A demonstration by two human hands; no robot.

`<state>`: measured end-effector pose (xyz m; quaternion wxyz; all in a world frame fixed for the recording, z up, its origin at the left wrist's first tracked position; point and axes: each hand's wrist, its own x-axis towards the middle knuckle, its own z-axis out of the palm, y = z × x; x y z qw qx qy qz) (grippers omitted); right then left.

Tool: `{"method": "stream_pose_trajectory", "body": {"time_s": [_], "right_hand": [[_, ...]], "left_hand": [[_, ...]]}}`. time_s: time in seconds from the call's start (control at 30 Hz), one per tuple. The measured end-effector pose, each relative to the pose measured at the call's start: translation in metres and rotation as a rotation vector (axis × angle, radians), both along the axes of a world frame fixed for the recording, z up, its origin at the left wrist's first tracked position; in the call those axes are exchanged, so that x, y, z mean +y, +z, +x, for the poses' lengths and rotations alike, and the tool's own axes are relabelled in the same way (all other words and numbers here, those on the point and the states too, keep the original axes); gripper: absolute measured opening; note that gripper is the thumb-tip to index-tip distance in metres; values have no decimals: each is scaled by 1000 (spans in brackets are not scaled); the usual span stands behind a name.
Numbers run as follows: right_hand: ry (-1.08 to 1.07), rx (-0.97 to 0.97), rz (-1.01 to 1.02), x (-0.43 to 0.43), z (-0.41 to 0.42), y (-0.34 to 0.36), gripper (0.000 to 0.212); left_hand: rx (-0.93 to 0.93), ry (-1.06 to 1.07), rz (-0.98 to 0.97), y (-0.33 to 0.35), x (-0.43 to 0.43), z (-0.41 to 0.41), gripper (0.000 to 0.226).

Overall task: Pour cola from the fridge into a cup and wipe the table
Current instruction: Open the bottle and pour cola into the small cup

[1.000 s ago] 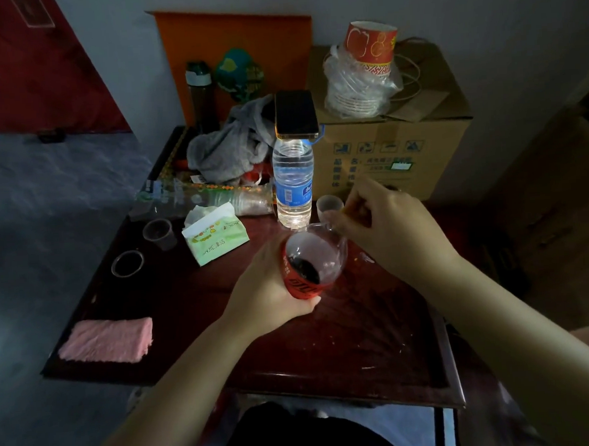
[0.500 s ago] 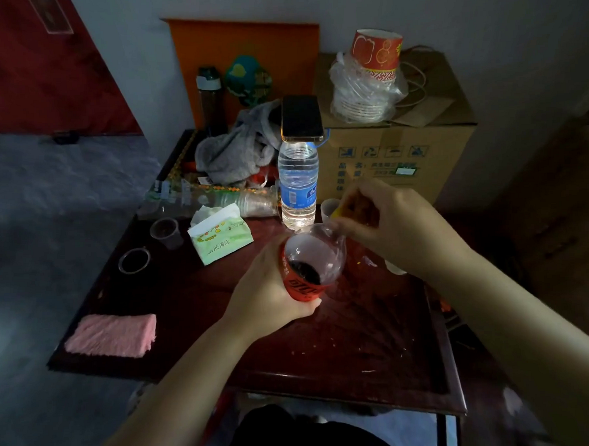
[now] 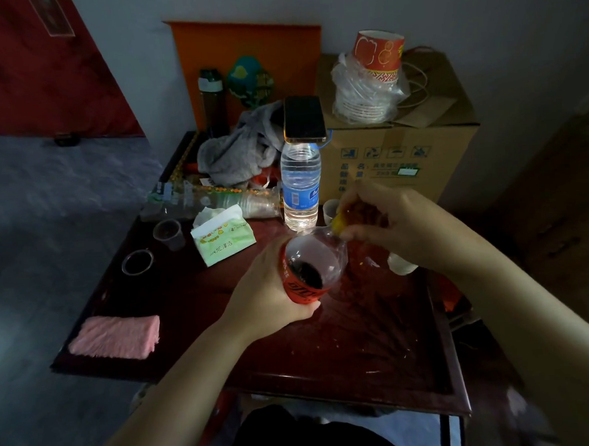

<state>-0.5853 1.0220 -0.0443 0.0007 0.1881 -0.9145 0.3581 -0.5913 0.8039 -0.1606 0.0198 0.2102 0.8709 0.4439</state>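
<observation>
Head view: a pink cloth (image 3: 115,338) lies at the near-left corner of the table (image 3: 361,349), with a clear cup (image 3: 168,233) and a tissue pack (image 3: 223,239) farther back. Mid-table, the left hand (image 3: 270,299) wraps round the red label of the cola bottle (image 3: 309,273), which is tilted with its neck to the far right. The right hand (image 3: 388,224) pinches its yellow cap (image 3: 337,224) with curled fingers. A white cup (image 3: 401,263) stands beside that wrist.

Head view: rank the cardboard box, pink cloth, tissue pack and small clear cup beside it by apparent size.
cardboard box
pink cloth
tissue pack
small clear cup
The cloth is nearer the camera; its lead over the pack is unsure.
</observation>
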Motion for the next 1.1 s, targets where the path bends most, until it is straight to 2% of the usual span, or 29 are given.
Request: {"method": "stream_pose_trajectory", "body": {"time_s": [0.13,0.27,0.37,0.63,0.8,0.93,1.0,1.1], "right_hand": [[17,74,33,-1,0,-2,23],[-205,180,135,-15,8,-7,41],[-287,234,145,-22,9,-10,34],[2,155,10,-2,3,-9,20],[35,150,-6,7,3,-9,26],[-154,164,83,1,11,-10,42],[-260,168,119,-4,13,-12,37],[-255,147,119,-5,13,-12,30]], "left_hand": [[-4,-1,-25,0,-2,-1,87],[15,12,-28,0,-1,-1,88],[44,25,-51,0,-1,-1,88],[22,31,-42,1,1,2,89],[0,14,-56,0,4,2,87],[-11,22,-33,-1,6,2,90],[-12,25,-26,-1,8,2,90],[4,9,-39,-4,9,0,91]]}}
